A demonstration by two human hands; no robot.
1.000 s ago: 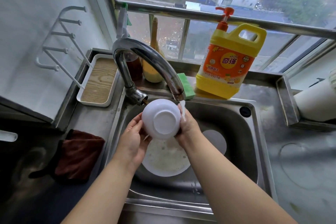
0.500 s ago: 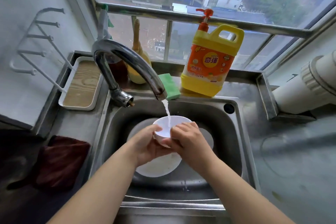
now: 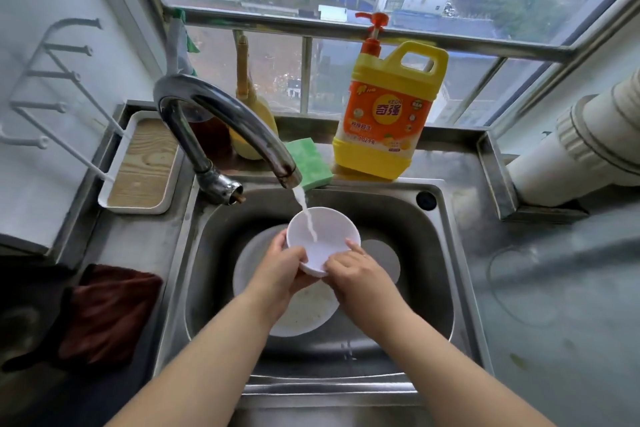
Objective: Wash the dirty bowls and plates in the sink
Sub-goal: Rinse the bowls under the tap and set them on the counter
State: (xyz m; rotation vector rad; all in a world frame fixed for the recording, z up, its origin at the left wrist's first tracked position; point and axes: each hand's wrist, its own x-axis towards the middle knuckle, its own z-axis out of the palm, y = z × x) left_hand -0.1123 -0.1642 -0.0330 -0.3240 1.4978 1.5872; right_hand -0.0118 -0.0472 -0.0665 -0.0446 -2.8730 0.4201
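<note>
- Running from the tap (image 3: 221, 121), a thin stream of water (image 3: 306, 215) is received inside a white bowl (image 3: 320, 236) held upright over the sink (image 3: 429, 253).
- The bowl is gripped at its near left rim by the left hand (image 3: 280, 270); the thumb is curled over the edge and the fingers are hidden beneath.
- The near right rim is pinched by the right hand (image 3: 356, 274), with one finger laid along the inner wall. Both grips are thus clamped on the bowl.
- A soiled white plate (image 3: 304, 312) is seen lying flat on the sink floor, directly below the bowl and hands; specks of residue are visible on it.
- A second pale disc (image 3: 386, 260) is partly shown to the right of the plate; whether it is a dish or the drain cover cannot be told.
- A green sponge (image 3: 310, 163) and a yellow detergent jug (image 3: 388, 114) with a red pump are placed on the ledge behind the sink.
- A white tray (image 3: 140, 166) with a wooden insert is set at the left rear of the counter (image 3: 554, 288), and a dark red cloth (image 3: 104, 315) lies at the left front.
- A white rack (image 3: 52, 87) is fixed to the left wall.
</note>
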